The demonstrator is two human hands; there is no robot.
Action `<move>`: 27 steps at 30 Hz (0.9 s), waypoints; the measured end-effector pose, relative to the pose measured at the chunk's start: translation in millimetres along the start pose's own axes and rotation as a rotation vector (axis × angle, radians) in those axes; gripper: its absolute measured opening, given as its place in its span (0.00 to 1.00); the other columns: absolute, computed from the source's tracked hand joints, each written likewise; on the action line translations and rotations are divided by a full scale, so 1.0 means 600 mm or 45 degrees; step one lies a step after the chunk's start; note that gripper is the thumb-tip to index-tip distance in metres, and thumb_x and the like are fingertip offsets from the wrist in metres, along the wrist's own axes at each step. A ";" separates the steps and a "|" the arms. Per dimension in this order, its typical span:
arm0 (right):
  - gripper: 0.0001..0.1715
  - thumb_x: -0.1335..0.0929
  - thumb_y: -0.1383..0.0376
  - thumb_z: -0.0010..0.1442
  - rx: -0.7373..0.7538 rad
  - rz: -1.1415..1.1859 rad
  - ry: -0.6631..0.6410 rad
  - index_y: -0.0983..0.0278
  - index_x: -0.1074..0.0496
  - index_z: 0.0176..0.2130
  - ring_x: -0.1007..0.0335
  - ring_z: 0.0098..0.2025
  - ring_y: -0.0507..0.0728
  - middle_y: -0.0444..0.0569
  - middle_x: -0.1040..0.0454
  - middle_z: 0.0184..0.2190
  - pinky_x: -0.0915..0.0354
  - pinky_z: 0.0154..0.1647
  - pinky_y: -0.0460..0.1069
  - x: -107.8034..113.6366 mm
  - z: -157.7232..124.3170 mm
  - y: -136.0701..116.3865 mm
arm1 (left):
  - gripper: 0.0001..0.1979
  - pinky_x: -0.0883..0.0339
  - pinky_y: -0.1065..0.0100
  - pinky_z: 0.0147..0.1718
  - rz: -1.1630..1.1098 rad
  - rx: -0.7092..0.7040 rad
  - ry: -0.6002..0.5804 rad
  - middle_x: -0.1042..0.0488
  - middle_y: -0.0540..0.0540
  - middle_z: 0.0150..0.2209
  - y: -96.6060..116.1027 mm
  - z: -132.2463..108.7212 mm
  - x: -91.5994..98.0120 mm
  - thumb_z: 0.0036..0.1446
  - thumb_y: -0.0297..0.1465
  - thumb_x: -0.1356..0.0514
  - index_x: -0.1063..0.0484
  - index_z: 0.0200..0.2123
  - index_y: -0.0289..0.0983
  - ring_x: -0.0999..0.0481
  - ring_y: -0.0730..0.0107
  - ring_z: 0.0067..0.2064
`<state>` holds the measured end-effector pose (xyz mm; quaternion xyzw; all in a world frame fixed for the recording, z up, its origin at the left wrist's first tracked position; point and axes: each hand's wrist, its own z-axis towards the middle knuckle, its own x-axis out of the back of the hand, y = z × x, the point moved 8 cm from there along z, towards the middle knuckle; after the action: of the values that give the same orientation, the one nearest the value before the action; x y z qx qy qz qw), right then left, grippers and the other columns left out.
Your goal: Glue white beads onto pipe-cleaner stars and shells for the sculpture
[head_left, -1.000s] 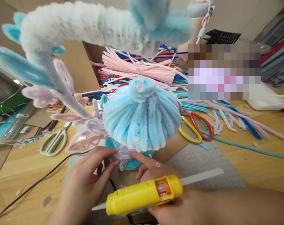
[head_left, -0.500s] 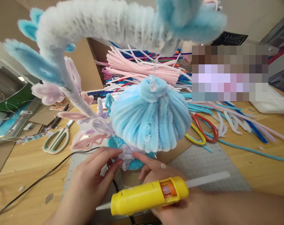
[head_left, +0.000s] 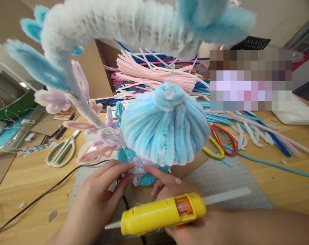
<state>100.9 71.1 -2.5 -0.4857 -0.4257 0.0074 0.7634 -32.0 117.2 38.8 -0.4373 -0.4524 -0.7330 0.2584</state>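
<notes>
A fuzzy blue dome (head_left: pixel 166 131) made of pipe cleaners stands on a teal base, under a white and blue fuzzy arch (head_left: pixel 113 25) with pink and lilac petals at the left. Fingertips of my left hand (head_left: pixel 98 200) pinch a small lilac fuzzy piece (head_left: pixel 138 170) against the base, just below the dome's rim. My right hand (head_left: pixel 180 200) grips a yellow glue gun (head_left: pixel 162 213) lying across it, while its forefinger touches the same lilac piece from the right.
Heaps of pink, blue and white pipe cleaners (head_left: pixel 154 73) lie behind. Green-handled scissors (head_left: pixel 61 153) sit at the left, red and yellow scissors (head_left: pixel 221 141) at the right. A black cable (head_left: pixel 47 194) runs over the wooden table; a grey mat (head_left: pixel 221 183) lies underneath.
The view shifted slightly, so the dome and arch sit a little further right in the frame. Both hands stay pressed on the lilac piece.
</notes>
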 end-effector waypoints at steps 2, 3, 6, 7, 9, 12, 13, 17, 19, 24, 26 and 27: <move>0.10 0.36 0.75 0.50 -0.001 0.008 -0.003 0.59 0.34 0.26 0.28 0.38 0.55 0.39 0.29 0.24 0.46 0.65 0.63 -0.002 -0.001 0.001 | 0.10 0.29 0.70 0.28 0.011 0.052 -0.020 0.25 0.50 0.32 -0.005 0.001 -0.001 0.59 0.31 0.41 0.28 0.44 0.43 0.26 0.70 0.31; 0.11 0.36 0.75 0.50 -0.001 0.003 -0.005 0.59 0.34 0.26 0.28 0.38 0.56 0.38 0.29 0.24 0.46 0.65 0.63 -0.003 -0.001 0.002 | 0.12 0.29 0.69 0.27 0.008 0.076 -0.030 0.26 0.51 0.30 -0.007 0.001 -0.002 0.58 0.33 0.41 0.29 0.46 0.43 0.27 0.70 0.29; 0.10 0.36 0.75 0.49 0.010 -0.006 -0.019 0.59 0.34 0.26 0.28 0.37 0.56 0.39 0.30 0.24 0.47 0.65 0.63 -0.005 0.003 0.001 | 0.15 0.30 0.69 0.25 -0.015 0.093 -0.072 0.29 0.52 0.27 -0.009 0.004 -0.008 0.58 0.36 0.40 0.31 0.48 0.41 0.30 0.70 0.26; 0.10 0.36 0.76 0.48 0.012 -0.015 -0.034 0.60 0.35 0.25 0.28 0.36 0.56 0.39 0.30 0.23 0.48 0.65 0.63 -0.006 0.004 0.000 | 0.14 0.31 0.69 0.25 -0.015 0.081 -0.085 0.30 0.52 0.26 -0.007 0.006 -0.009 0.58 0.35 0.41 0.31 0.48 0.41 0.30 0.70 0.26; 0.11 0.36 0.77 0.46 0.026 -0.030 -0.062 0.60 0.36 0.23 0.28 0.34 0.56 0.39 0.31 0.21 0.48 0.66 0.62 -0.007 0.008 -0.004 | 0.13 0.32 0.69 0.25 -0.002 0.052 -0.100 0.31 0.51 0.26 -0.004 0.008 -0.011 0.59 0.34 0.41 0.30 0.47 0.41 0.30 0.70 0.27; 0.12 0.36 0.77 0.45 0.026 -0.019 -0.045 0.59 0.37 0.22 0.28 0.34 0.55 0.39 0.32 0.21 0.48 0.66 0.61 -0.002 0.011 -0.007 | 0.12 0.33 0.70 0.25 0.012 0.031 -0.096 0.30 0.51 0.27 -0.001 0.010 -0.011 0.59 0.33 0.41 0.30 0.47 0.41 0.30 0.69 0.28; 0.12 0.36 0.77 0.45 0.024 -0.001 -0.028 0.59 0.36 0.23 0.28 0.35 0.55 0.38 0.32 0.21 0.48 0.66 0.61 0.001 0.011 -0.007 | 0.12 0.33 0.70 0.25 0.013 0.031 -0.091 0.30 0.51 0.27 -0.001 0.010 -0.011 0.59 0.33 0.41 0.30 0.47 0.41 0.30 0.70 0.28; 0.13 0.37 0.78 0.45 0.011 0.104 0.016 0.60 0.35 0.24 0.28 0.36 0.54 0.38 0.30 0.23 0.48 0.65 0.62 0.006 0.007 -0.006 | 0.11 0.34 0.71 0.25 0.014 0.030 -0.084 0.30 0.51 0.27 0.000 0.010 -0.011 0.58 0.33 0.41 0.28 0.45 0.41 0.30 0.69 0.29; 0.13 0.37 0.78 0.45 -0.007 0.150 0.029 0.59 0.35 0.24 0.28 0.35 0.54 0.38 0.30 0.23 0.47 0.65 0.62 0.007 0.006 -0.005 | 0.11 0.34 0.71 0.25 0.011 0.029 -0.083 0.30 0.50 0.28 0.001 0.011 -0.011 0.58 0.33 0.41 0.27 0.45 0.41 0.30 0.69 0.29; 0.13 0.36 0.78 0.44 -0.017 0.162 0.017 0.59 0.35 0.23 0.28 0.35 0.55 0.37 0.30 0.23 0.48 0.65 0.62 0.006 0.009 -0.003 | 0.10 0.32 0.70 0.26 -0.005 0.039 -0.101 0.29 0.50 0.28 0.001 0.013 -0.011 0.58 0.33 0.41 0.27 0.44 0.42 0.29 0.69 0.30; 0.14 0.37 0.78 0.43 -0.005 0.158 0.018 0.59 0.36 0.24 0.29 0.34 0.54 0.37 0.30 0.23 0.49 0.66 0.61 0.005 0.009 -0.003 | 0.10 0.32 0.70 0.26 -0.005 0.041 -0.103 0.29 0.50 0.28 0.001 0.014 -0.011 0.58 0.33 0.41 0.27 0.44 0.42 0.28 0.69 0.30; 0.14 0.37 0.78 0.43 0.004 0.154 0.024 0.59 0.36 0.24 0.29 0.34 0.54 0.37 0.31 0.23 0.49 0.66 0.61 0.005 0.008 -0.003 | 0.10 0.33 0.70 0.26 -0.006 0.043 -0.093 0.29 0.51 0.27 0.000 0.013 -0.010 0.58 0.33 0.41 0.27 0.44 0.41 0.28 0.69 0.29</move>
<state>98.8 74.7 1.5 -0.5094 -0.3884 0.0496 0.7663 -25.9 124.1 34.9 -0.4584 -0.4748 -0.7095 0.2472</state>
